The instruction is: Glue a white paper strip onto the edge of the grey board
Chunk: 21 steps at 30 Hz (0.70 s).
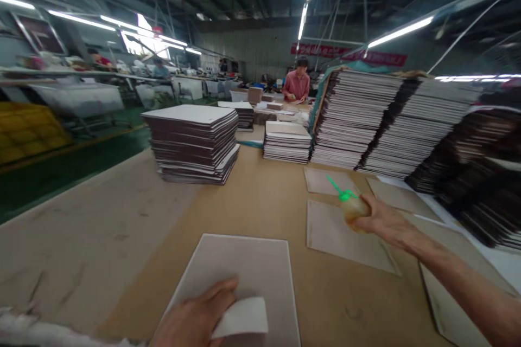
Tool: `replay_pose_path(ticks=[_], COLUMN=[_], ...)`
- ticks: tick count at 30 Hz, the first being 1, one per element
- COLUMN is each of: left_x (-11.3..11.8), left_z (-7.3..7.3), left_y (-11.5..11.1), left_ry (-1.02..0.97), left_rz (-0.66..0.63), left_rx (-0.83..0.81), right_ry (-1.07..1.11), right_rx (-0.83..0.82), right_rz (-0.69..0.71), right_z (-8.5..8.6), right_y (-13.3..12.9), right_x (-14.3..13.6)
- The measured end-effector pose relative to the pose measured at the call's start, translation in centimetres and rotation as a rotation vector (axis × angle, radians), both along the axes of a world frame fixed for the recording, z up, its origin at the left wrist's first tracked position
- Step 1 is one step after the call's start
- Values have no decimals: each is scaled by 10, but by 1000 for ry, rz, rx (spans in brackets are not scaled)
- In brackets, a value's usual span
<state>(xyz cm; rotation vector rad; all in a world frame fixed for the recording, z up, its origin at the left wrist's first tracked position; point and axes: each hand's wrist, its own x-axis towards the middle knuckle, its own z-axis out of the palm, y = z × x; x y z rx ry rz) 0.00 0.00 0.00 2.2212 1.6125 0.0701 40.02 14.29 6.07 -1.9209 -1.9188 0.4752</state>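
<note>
A yellowish squeeze bottle (353, 210) with a green cap and a thin green nozzle pointing up and left is in my right hand (372, 216), its fingers wrapped round it. It is held above a flat grey board (345, 236). My left hand (199, 312) is at the bottom, over a larger grey board with white edges (252, 260). A small white piece (246, 316) is gripped in its fingers.
A tall stack of dark-backed boards (191, 141) stands at the back left, a lower stack (286, 142) behind the middle. High stacks (354, 119) fill the right. More boards (401, 198) lie beside my right arm. A person in a red shirt (296, 85) works far behind.
</note>
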Motion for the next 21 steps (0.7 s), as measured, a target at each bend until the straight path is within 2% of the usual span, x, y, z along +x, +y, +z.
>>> replay_pose_path(ticks=[2,5,12,17,21], left_x=[3,4,3,5,4], left_z=[7,8,7,14,20], left_y=[-1,-2,-4,-5,-4], left_ry=[32,8,-72,-149,-153], left_rz=[-27,-50,-63,-53,-35], left_rx=[-19,7,22,-10,-57], right_ry=[0,33,100,228,384], right_rx=[-74,-134,-192,-205,-209], right_rz=[135,271,353,469,513], right_z=[5,13,24,21,9], right_y=[-8,-16,-30,-33,-26], right_x=[-24,-55,-116,-153,-172])
